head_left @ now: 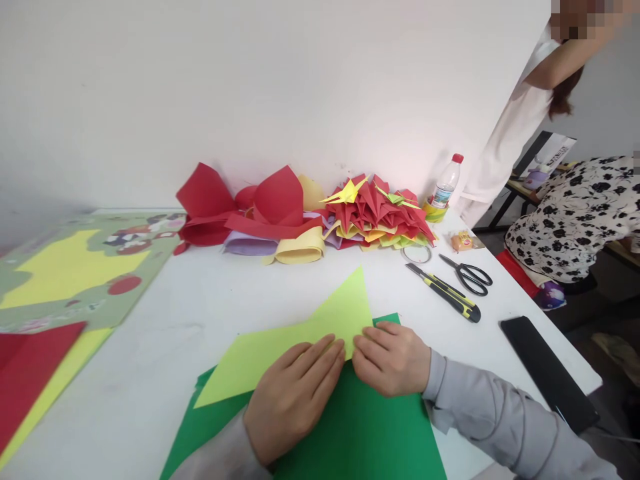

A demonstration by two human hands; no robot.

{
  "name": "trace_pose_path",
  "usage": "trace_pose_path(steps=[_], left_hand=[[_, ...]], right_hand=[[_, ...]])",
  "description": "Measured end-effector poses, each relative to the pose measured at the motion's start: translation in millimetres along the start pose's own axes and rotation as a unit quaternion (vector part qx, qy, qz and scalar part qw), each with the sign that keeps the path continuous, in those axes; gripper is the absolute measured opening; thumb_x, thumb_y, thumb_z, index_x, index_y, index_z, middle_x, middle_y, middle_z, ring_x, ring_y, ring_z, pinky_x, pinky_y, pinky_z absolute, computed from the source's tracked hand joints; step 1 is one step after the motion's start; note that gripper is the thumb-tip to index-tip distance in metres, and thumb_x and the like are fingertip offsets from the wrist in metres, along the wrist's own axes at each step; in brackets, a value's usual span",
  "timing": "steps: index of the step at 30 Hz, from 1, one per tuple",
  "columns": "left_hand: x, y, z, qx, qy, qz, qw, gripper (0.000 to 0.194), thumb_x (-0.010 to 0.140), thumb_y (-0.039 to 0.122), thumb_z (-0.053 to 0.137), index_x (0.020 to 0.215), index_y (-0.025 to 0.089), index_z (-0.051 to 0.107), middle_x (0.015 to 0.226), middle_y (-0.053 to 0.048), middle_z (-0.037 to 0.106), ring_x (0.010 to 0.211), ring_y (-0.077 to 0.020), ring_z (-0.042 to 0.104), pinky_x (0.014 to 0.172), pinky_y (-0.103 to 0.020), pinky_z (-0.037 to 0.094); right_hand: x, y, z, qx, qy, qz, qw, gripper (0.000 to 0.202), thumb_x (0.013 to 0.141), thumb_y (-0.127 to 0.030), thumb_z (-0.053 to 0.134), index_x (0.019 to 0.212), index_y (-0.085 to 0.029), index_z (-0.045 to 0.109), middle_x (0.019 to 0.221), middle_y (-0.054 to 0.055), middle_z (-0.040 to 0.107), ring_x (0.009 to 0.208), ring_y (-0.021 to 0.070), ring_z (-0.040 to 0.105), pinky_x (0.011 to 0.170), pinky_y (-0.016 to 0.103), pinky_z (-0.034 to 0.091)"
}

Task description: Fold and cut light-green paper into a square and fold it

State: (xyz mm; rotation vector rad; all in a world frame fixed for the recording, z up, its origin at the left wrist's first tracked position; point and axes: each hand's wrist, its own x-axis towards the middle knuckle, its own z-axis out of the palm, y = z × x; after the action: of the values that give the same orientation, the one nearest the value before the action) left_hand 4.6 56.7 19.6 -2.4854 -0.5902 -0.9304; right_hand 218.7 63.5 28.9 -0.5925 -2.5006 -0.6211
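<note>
Basically, the left hand (295, 400) lies flat and open on the folded lime-green paper (280, 350), seemingly steadying it; the right hand (393, 360) curls at its edge, can't tell if it's pinching. Dark green paper sheet (350, 433) underneath, maybe as padding. Black-and-yellow cutter (447, 293) and black-handled scissors (473, 277) sit rightward on the white bench (125, 380), probably for easy reach.

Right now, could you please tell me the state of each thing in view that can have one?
Lime paper: folded
Left hand: fingers extended on the paper
Right hand: fingers curled at the paper
Green sheet: flat, beneath
Red paper shapes: folded
Bottle: standing, capped
Scissors: closed
Utility knife: lying flat, blade position unclear
Black phone: screen dark
</note>
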Motion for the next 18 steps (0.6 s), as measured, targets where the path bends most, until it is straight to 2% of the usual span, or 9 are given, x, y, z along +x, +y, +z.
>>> trace_pose_path(steps=[2, 5, 12, 18], left_hand=[[0, -3, -1.3, 0.007, -0.007, 0.004, 1.0, 0.029, 0.091, 0.003, 0.039, 0.1, 0.01, 0.066, 0.102, -0.01, 0.074, 0.098, -0.0245, 0.067, 0.08, -0.038, 0.048], [-2, -6, -2.7, 0.009, 0.011, -0.017, 1.0, 0.03, 0.09, 0.003, 0.04, 0.103, 0.011, 0.066, 0.103, -0.01, 0.074, 0.101, -0.0255, 0.067, 0.081, -0.039, 0.048], [-9, -14, -3.5, 0.02, 0.01, -0.01, 1.0, 0.03, 0.088, 0.001, 0.043, 0.106, 0.012, 0.065, 0.104, -0.01, 0.074, 0.1, -0.0257, 0.068, 0.081, -0.039, 0.05], [-6, -23, -7.8, 0.056, 0.005, -0.005, 0.998, 0.024, 0.089, 0.002, 0.046, 0.101, 0.011, 0.065, 0.098, -0.011, 0.075, 0.092, -0.0245, 0.071, 0.075, -0.036, 0.053]], right_hand=[[-2, 5, -1, -0.006, 0.006, 0.001, 1.0, 0.013, 0.092, -0.016, 0.052, 0.083, -0.018, 0.061, 0.084, 0.007, 0.069, 0.075, 0.0157, 0.062, 0.071, 0.031, 0.05], [-5, 12, -3, -0.016, 0.012, 0.006, 1.0, 0.016, 0.093, -0.014, 0.05, 0.082, -0.018, 0.061, 0.082, 0.007, 0.069, 0.075, 0.0152, 0.062, 0.07, 0.03, 0.05], [-14, 20, -1, -0.018, 0.005, 0.011, 1.0, 0.012, 0.092, -0.014, 0.053, 0.084, -0.017, 0.06, 0.082, 0.007, 0.07, 0.076, 0.0152, 0.065, 0.065, 0.028, 0.048], [-13, 29, -8, -0.046, 0.104, 0.066, 0.991, 0.014, 0.092, -0.011, 0.05, 0.088, -0.015, 0.063, 0.089, 0.008, 0.074, 0.083, 0.0166, 0.069, 0.066, 0.029, 0.052]])
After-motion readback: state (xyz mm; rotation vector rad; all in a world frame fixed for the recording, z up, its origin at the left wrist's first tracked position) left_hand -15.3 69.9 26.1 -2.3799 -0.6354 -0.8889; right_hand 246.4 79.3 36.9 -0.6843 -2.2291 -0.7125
